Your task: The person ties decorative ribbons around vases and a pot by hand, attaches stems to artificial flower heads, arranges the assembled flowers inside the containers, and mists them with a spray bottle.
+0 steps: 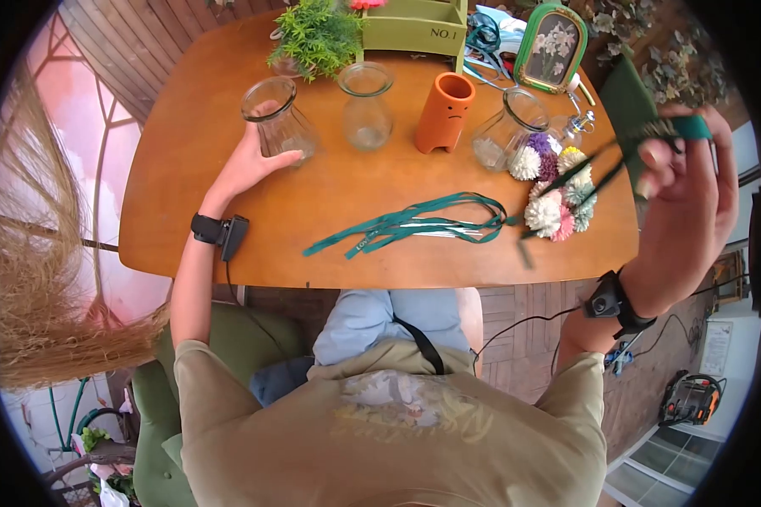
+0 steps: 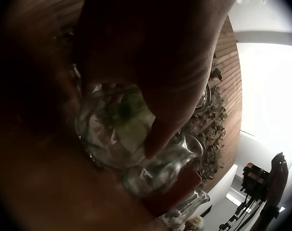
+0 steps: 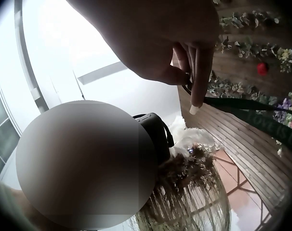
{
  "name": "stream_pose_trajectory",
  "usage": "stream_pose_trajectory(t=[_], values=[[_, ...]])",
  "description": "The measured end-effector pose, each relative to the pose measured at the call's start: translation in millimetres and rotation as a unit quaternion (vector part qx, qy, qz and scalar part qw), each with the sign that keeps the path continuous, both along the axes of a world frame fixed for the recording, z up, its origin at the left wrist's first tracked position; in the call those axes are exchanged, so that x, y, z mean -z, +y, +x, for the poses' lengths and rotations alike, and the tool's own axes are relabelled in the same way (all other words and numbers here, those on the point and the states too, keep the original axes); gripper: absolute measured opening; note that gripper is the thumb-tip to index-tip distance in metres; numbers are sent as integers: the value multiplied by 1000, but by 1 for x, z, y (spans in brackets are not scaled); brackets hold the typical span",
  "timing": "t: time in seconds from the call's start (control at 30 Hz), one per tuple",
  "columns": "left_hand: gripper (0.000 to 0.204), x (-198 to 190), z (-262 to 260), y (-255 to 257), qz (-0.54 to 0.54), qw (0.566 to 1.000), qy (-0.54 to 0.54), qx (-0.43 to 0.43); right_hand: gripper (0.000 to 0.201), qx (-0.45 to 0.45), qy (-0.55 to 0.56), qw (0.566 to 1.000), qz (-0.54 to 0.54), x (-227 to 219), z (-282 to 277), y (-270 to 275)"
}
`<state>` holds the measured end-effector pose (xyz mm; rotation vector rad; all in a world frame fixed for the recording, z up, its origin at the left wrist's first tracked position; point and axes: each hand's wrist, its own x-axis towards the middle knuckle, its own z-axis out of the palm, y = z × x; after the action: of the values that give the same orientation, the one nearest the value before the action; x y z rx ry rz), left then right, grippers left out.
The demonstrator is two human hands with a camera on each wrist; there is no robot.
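Observation:
My left hand (image 1: 254,165) holds a flared glass vase (image 1: 286,127) at the table's left, thumb on its near side; the left wrist view shows the thumb against the glass (image 2: 122,130). Raised past the table's right edge, my right hand (image 1: 693,186) pinches a dark green ribbon (image 1: 626,160) that hangs toward the table; the right wrist view shows the ribbon (image 3: 252,105) between thumb and fingers (image 3: 198,82). More green ribbons (image 1: 414,221) lie across the table's front middle, over some thin white strips.
Behind are a second glass vase (image 1: 368,110), an orange cup with a frowning face (image 1: 445,114) and a third vase (image 1: 503,135). Pompom flowers (image 1: 558,190) lie at the right. A green plant (image 1: 317,38), a green wooden box (image 1: 410,34) and a framed picture (image 1: 551,46) stand at the back.

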<state>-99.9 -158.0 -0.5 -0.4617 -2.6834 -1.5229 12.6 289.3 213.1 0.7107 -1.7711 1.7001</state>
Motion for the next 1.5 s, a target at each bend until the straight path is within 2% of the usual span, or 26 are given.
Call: stream_pose_trajectory(t=[0.07, 0.13, 0.2, 0.23, 0.27, 0.3, 0.37, 0.4, 0.47, 0.5, 0.53, 0.6, 0.63, 0.67, 0.73, 0.77, 0.8, 0.83, 0.87, 0.9, 0.97, 1.1, 1.2, 1.27, 1.37, 1.5], values=[[110, 5, -4, -1, 12, 1000, 6, -5, 29, -90, 18, 996, 14, -9, -5, -13], [111, 11, -4, -6, 10, 999, 37, -7, 29, -40, -7, 999, -23, -4, -14, 6], [112, 10, 0, -6, 8, 998, 69, -8, 30, -87, -23, 996, -10, 2, -13, -14], [109, 7, 8, -6, 0, 992, 121, -45, 28, -96, -12, 995, 17, 3, -12, -37], [106, 4, 17, -6, -7, 982, 172, -83, 24, -48, -49, 998, 8, 12, -13, -43], [106, 1, 26, -7, -6, 982, 171, -83, 20, -35, -64, 997, 21, 23, -17, -46], [83, -6, 44, -10, -11, 956, 254, -148, 16, -51, -152, 986, 46, 55, -22, -37], [83, -7, 53, -11, -11, 956, 252, -148, 16, -29, -185, 979, 76, 75, -26, -33], [56, -12, 70, -11, 6, 937, 302, -176, 15, 11, -248, 961, 119, 116, -32, -25], [33, -23, 79, 1, -8, 920, 345, -186, 16, 56, -273, 941, 190, 129, -31, -23], [33, -26, 84, 8, -8, 920, 344, -187, 15, 58, -260, 939, 219, 148, -32, -18], [22, -35, 94, 23, -36, 948, 293, -115, 15, 84, -267, 926, 253, 175, -32, -14], [16, -41, 100, 47, -80, 959, 266, -50, 15, 86, -267, 926, 254, 190, -32, -11], [23, -40, 100, 53, -99, 974, 203, 17, 14, 123, -238, 922, 280, 204, -30, -9], [37, -44, 101, 79, -153, 966, 169, 126, 13, 160, -209, 916, 304, 211, -24, -9], [55, -37, 99, 86, -229, 944, 166, 169, 12, 179, -196, 910, 318, 210, -21, -11], [55, -35, 100, 96, -230, 943, 166, 171, 11, 199, -183, 904, 331, 210, -18, -12], [67, -33, 102, 109, -262, 930, 169, 196, 11, 200, -183, 904, 330, 209, -16, -12], [79, -31, 104, 120, -294, 914, 172, 221, 10, 177, -186, 919, 298, 208, -14, -12], [79, -27, 104, 129, -295, 913, 172, 221, 10, 153, -188, 933, 267, 206, -13, -12], [93, -19, 106, 144, -325, 896, 190, 234, 10, 135, -181, 941, 254, 202, -8, -14], [94, -6, 110, 160, -328, 890, 200, 245, 11, 146, -165, 941, 255, 204, -7, -8], [89, -4, 111, 163, -384, 870, 209, 227, 10, 162, -162, 932, 280, 216, -10, 3], [76, -2, 112, 163, -383, 865, 226, 234, 9, 170, -148, 900, 372, 220, -7, 9], [64, -2, 115, 159, -414, 846, 254, 219, 8, 169, -166, 899, 368, 219, 0, 11], [64, -11, 111, 150, -399, 851, 270, 210, 9, 163, -166, 898, 374, 224, 3, 15]])
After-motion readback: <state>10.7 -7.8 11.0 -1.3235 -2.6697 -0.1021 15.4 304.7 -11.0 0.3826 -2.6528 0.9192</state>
